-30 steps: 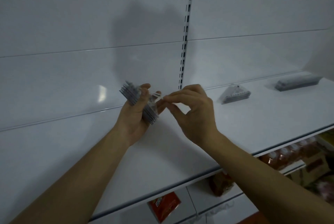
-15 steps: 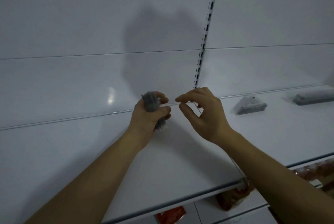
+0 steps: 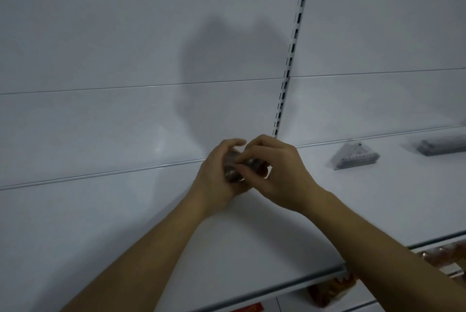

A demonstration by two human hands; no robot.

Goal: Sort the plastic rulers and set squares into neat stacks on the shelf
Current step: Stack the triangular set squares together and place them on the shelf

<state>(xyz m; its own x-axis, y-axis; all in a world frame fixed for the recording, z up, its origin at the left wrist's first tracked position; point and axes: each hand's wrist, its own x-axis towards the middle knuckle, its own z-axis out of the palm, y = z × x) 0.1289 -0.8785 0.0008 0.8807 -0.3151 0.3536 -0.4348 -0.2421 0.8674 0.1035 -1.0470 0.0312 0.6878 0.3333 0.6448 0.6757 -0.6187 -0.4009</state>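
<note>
Hands are gripping one grey bundle of clear plastic rulers (image 3: 233, 169): left hand (image 3: 216, 175) cupping it, right hand (image 3: 272, 173) pinching its top; squaring edges first looks wise.

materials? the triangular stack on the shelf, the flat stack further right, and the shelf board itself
Triangular stack: looks like clear plastic, greyish; printed scale marks show through the layers. Flat stack: probably the same plastic, though it reads darker and is too blurred to be sure. Shelf: seems to be white-painted sheet metal, semi-gloss; soft glare and a thin folded front edge.
</note>
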